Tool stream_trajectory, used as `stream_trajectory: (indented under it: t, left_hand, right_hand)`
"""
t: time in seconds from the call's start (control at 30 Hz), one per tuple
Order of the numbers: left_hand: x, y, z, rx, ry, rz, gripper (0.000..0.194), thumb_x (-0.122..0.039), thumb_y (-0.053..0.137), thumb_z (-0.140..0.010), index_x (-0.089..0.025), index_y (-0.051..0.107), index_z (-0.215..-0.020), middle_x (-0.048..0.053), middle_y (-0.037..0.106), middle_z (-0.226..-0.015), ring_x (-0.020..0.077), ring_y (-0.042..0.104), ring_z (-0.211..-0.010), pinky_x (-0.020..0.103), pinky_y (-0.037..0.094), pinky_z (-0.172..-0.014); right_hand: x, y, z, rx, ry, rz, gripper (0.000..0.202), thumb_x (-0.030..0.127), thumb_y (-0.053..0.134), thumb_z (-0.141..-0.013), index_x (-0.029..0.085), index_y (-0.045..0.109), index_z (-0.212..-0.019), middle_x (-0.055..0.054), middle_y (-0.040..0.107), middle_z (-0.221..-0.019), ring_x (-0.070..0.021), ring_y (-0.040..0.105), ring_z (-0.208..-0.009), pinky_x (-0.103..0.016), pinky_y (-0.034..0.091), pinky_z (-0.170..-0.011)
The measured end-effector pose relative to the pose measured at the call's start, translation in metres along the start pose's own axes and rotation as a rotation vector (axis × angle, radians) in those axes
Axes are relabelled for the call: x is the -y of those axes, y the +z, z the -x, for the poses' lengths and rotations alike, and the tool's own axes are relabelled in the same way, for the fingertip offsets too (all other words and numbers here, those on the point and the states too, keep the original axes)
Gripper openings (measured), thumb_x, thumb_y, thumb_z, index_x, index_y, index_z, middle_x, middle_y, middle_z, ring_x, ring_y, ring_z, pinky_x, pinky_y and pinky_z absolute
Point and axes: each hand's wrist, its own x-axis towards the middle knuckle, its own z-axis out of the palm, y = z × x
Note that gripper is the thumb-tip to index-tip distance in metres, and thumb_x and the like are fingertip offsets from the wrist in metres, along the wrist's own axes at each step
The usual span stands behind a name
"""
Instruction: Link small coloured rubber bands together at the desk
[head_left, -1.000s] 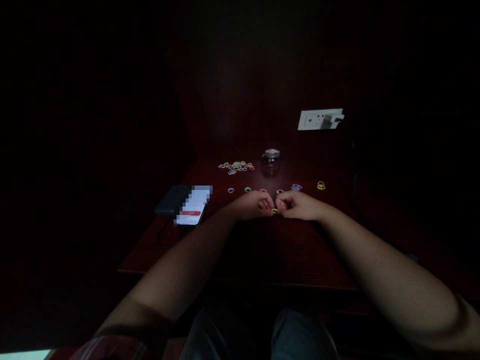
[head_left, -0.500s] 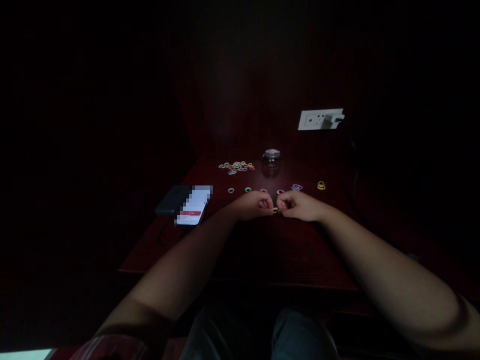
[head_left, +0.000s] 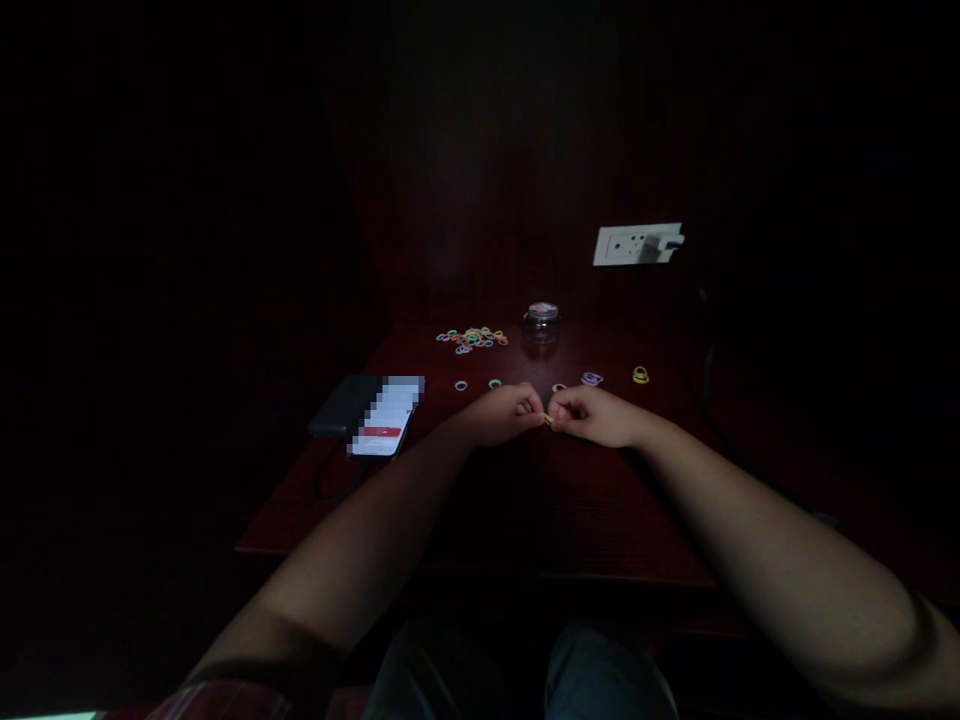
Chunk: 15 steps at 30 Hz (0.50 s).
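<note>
Dim scene, dark red table (head_left: 570, 500). Left hand (head_left: 504, 414) and right hand (head_left: 592, 416) fisted close together above mid-table, fingertips of both pinched shut on one small yellow band (head_left: 548, 420) held between them. Band probably very light, soft and stretchy; likely to snap away if a pinch slackens. Best hold judged at opposite ends of the loop, between thumb and forefinger. Loose coloured bands in a row just beyond the knuckles, e.g. blue ring (head_left: 460, 385); heap of bands (head_left: 472, 338) farther back beside small jar (head_left: 541, 322). Phone (head_left: 384, 418) left, wall socket (head_left: 637, 244) behind.
</note>
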Motion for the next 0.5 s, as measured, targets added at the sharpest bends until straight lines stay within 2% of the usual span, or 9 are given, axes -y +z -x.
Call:
stream_trajectory:
  t: [0.3, 0.4, 0.5]
  left_hand:
    - [-0.0039, 0.0011, -0.0018, -0.108, -0.016, -0.041, 0.008, -0.021, 0.048, -0.081, -0.015, 0.051, -0.085, -0.001, 0.058, -0.069, 0.0100, 0.055, -0.063, 0.021, 0.040, -0.058]
    - [-0.0051, 0.0015, -0.0026, -0.179, -0.031, -0.057, 0.009, -0.022, 0.042, -0.085, -0.016, 0.048, -0.089, -0.001, 0.059, -0.068, 0.0107, 0.057, -0.062, 0.022, 0.042, -0.060]
    - [-0.0074, 0.0013, -0.0028, -0.266, 0.017, -0.103, 0.009, -0.023, 0.041, -0.086, -0.017, 0.047, -0.090, 0.001, 0.059, -0.074, 0.0117, 0.058, -0.067, 0.024, 0.044, -0.064]
  right_hand:
    - [0.0032, 0.0040, -0.0016, -0.028, -0.014, -0.217, 0.019, 0.031, 0.062, -0.073, 0.014, 0.055, -0.074, 0.005, 0.044, -0.058, -0.0064, 0.038, -0.051, -0.021, 0.029, -0.048]
    - [0.0061, 0.0054, -0.0026, -0.034, -0.006, -0.347, 0.020, 0.031, 0.062, -0.074, 0.014, 0.054, -0.076, 0.006, 0.045, -0.057, -0.0056, 0.038, -0.049, -0.020, 0.031, -0.046]
    - [0.0071, 0.0052, -0.0033, -0.033, -0.005, -0.458, 0.020, 0.030, 0.063, -0.074, 0.014, 0.053, -0.078, 0.006, 0.046, -0.056, -0.0046, 0.039, -0.046, -0.019, 0.030, -0.044]
